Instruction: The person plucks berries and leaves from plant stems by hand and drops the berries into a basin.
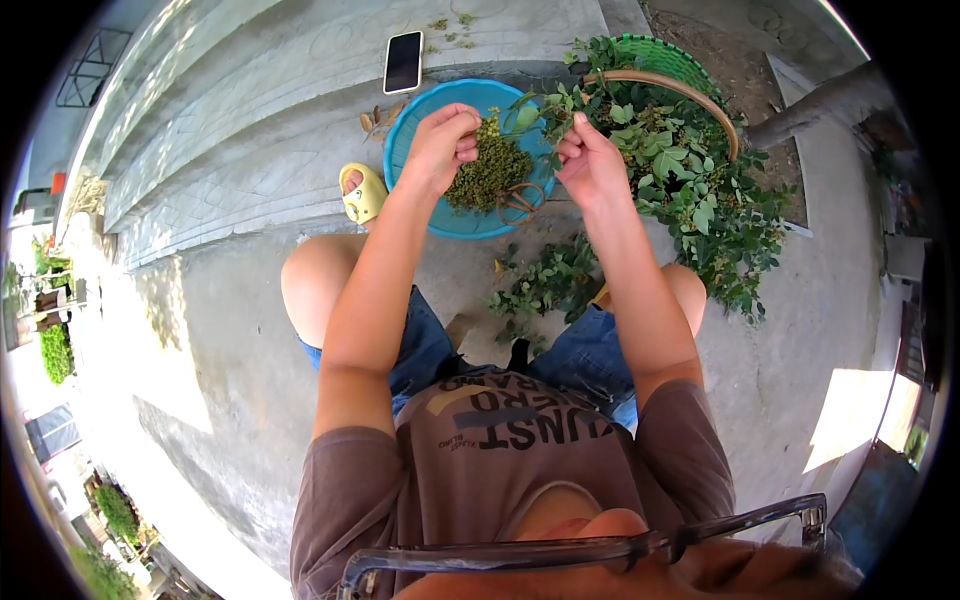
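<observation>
My right hand [592, 165] pinches a leafy sprig [558, 112] between thumb and fingers, over the right side of a blue basin [408, 128]. My left hand [440, 145] is closed, its fingertips together above the basin's left half; what they hold, if anything, is too small to make out. Below both hands, a heap of small green berry clusters [488, 170] lies in the basin. A pair of scissors [520, 203] with brownish handle loops rests at the heap's lower right edge.
A green woven basket [665, 55] with a curved handle [690, 85] overflows with leafy branches [665, 160] on the right. More cut leaves [550, 280] lie between my legs. A phone [403, 62] rests on the concrete step, and a yellow clog [364, 195] is beside the basin.
</observation>
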### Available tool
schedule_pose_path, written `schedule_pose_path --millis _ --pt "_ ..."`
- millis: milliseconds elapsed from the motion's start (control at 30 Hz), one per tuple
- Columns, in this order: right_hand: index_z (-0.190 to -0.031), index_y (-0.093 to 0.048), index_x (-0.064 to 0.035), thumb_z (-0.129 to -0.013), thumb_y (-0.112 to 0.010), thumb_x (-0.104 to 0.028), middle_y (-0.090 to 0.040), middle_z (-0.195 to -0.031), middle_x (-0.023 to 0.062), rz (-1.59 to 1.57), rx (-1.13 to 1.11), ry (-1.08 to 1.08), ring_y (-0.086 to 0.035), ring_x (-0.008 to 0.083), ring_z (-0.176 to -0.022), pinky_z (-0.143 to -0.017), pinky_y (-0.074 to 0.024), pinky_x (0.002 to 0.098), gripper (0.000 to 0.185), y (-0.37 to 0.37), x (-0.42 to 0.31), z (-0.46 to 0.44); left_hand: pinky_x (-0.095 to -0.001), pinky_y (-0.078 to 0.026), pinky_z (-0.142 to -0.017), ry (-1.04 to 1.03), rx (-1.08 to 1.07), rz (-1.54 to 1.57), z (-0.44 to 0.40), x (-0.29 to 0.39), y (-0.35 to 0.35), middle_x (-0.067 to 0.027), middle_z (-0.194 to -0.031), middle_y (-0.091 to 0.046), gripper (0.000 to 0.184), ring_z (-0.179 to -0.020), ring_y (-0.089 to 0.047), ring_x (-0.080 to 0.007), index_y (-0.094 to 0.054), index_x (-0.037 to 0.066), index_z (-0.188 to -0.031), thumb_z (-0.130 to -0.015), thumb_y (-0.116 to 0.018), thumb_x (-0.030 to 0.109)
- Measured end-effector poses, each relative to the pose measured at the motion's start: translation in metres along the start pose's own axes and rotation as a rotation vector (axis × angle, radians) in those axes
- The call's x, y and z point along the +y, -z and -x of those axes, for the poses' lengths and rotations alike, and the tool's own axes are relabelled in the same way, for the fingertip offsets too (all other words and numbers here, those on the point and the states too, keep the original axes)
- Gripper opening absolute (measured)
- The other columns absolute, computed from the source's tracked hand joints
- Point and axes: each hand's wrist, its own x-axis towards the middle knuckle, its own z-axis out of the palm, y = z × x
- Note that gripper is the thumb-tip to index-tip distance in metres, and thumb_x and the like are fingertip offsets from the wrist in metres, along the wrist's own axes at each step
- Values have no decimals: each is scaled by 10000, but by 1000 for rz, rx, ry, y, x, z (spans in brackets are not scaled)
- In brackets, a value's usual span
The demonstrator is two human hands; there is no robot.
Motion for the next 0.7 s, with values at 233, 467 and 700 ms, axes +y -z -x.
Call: schedule_pose_path --millis 233,467,700 --pt "-829 -558 -85 -903 -594 -238 -538 -724 -2 81 -99 16 -539 118 -648 -626 -464 321 174 14 -14 9 -248 -295 -472 142 19 351 -7 -3 15 -3 -662 -389 20 -561 -352 -115 -518 52 -814 -803 -531 42" --pt "-892 -630 -44 -876 -623 -185 -570 -762 -36 567 -494 62 -451 37 -619 -554 -373 206 143 11 -40 52 -238 -292 -493 125 -282 464 -4 -3 20 -28 -689 -414 71 -594 -361 -127 -509 46 -821 -769 -514 94" --pt "-968 -666 -26 -859 -622 -160 -584 -831 6 1183 -947 -251 -518 83 -685 -605 -410 226 178 4 -21 85 -238 -280 -504 134 -376 539 2 1 11 -38 -700 -398 86 -633 -346 -132 -480 43 -772 -724 -486 113"
